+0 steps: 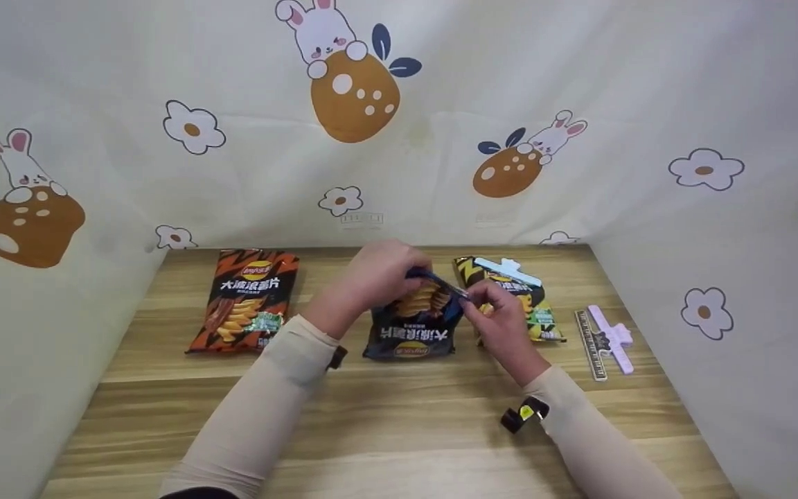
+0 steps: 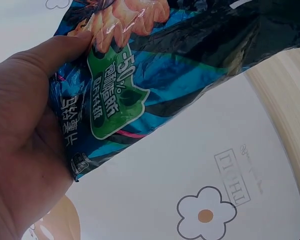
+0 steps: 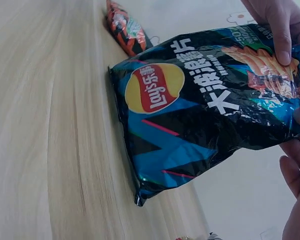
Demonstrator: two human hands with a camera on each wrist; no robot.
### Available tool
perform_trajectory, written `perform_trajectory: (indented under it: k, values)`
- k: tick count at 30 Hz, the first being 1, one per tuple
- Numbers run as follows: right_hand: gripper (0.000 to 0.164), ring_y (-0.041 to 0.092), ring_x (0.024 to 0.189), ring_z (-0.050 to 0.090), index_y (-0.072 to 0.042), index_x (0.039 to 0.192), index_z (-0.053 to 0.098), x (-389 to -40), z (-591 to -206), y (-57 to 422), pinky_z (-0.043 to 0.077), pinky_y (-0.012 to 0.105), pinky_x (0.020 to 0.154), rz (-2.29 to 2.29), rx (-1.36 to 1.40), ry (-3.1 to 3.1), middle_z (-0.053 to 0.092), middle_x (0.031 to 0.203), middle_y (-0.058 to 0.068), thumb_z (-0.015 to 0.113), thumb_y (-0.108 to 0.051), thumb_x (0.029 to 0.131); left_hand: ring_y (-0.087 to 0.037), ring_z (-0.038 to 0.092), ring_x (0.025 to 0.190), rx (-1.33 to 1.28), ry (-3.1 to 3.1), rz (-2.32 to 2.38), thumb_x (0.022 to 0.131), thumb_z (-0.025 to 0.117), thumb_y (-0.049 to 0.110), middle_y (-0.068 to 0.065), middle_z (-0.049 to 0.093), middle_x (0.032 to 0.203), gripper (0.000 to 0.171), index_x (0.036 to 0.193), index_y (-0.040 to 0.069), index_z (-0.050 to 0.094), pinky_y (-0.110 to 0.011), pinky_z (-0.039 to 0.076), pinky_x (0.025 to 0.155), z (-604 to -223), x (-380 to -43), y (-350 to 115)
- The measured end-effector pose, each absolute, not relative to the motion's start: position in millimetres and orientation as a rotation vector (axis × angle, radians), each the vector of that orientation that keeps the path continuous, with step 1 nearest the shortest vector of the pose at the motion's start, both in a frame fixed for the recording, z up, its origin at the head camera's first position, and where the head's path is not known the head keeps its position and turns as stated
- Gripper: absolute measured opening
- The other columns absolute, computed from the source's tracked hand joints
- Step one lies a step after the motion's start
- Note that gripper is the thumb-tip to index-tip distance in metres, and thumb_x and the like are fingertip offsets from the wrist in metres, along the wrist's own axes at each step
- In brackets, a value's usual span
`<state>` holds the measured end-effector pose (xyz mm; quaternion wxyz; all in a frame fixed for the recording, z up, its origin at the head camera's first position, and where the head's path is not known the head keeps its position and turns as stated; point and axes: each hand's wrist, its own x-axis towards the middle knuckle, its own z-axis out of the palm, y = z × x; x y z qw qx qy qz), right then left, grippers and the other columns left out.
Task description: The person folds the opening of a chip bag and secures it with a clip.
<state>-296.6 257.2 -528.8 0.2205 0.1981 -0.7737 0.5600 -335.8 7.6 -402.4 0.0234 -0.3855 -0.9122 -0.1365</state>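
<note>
A dark blue and black chip bag point(image 1: 409, 329) stands upside down on its printed top end, tilted, at the middle of the table. My left hand point(image 1: 388, 270) grips its raised end at the left corner, thumb on the front in the left wrist view. The right hand point(image 1: 506, 329) pinches the opposite corner of that end. In the right wrist view the bag point(image 3: 190, 100) shows its yellow and red logo, with its lower edge on the wood. Part of the raised edge is hidden by the fingers.
An orange and black chip bag point(image 1: 246, 301) lies at the left. Behind my right hand is a yellow and black chip bag point(image 1: 541, 315) with a light blue clip point(image 1: 510, 272) across its top. A purple clip point(image 1: 610, 336) and a clear, dark-patterned strip point(image 1: 589, 346) lie at the right.
</note>
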Motion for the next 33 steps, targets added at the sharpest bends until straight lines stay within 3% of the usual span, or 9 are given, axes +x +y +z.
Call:
perform_trajectory:
  k: [6,14,25,29,33]
  values:
    - [0.029,0.016,0.082,0.063,-0.007,0.097,0.069,-300.0,-532.3,257.7,0.055,0.027,0.07,1.243,0.735,-2.099,0.067,0.093,0.003,0.072,0.019,0.085,-0.018,0.071,0.088,-1.228,-2.784,-0.451,0.102,0.08,0.018,0.001,0.08,0.1,0.007,0.109,0.016,0.082,-0.037,0.061,0.08,-403.7,-336.7,6.8]
    - [0.029,0.017,0.083,0.063,-0.005,0.102,0.064,-303.1,-528.0,259.6,0.057,0.03,0.069,0.783,0.931,-2.112,0.064,0.102,0.004,0.072,0.016,0.083,-0.018,0.072,0.09,-1.336,-2.69,-0.474,0.1,0.079,0.011,0.003,0.078,0.1,0.006,0.103,0.016,0.078,-0.038,0.061,0.083,-407.4,-339.4,3.9]
    - [0.01,0.026,0.082,0.067,-0.002,0.102,0.072,-305.1,-527.7,264.9,0.063,0.038,0.073,0.422,1.033,-2.06,0.07,0.102,0.01,0.073,0.002,0.093,-0.019,0.071,0.093,-1.35,-2.707,-0.439,0.099,0.074,0.005,0.0,0.078,0.103,0.013,0.105,0.015,0.078,-0.039,0.061,0.084,-407.7,-338.7,3.8]
    - [0.008,0.024,0.081,0.066,-0.003,0.101,0.072,-306.1,-529.5,265.4,0.063,0.036,0.072,0.427,1.027,-2.069,0.068,0.101,0.008,0.072,0.0,0.094,-0.019,0.07,0.093,-1.345,-2.742,-0.425,0.1,0.078,0.013,0.001,0.077,0.104,0.008,0.107,0.015,0.079,-0.038,0.061,0.085,-406.1,-337.7,4.1]
    - [0.006,0.023,0.081,0.065,-0.003,0.101,0.071,-306.3,-531.5,265.8,0.063,0.035,0.072,0.441,1.025,-2.084,0.067,0.101,0.008,0.072,-0.001,0.095,-0.017,0.068,0.094,-1.331,-2.788,-0.491,0.097,0.085,0.032,0.003,0.076,0.105,0.019,0.108,0.017,0.08,-0.037,0.06,0.085,-405.5,-336.9,1.9]
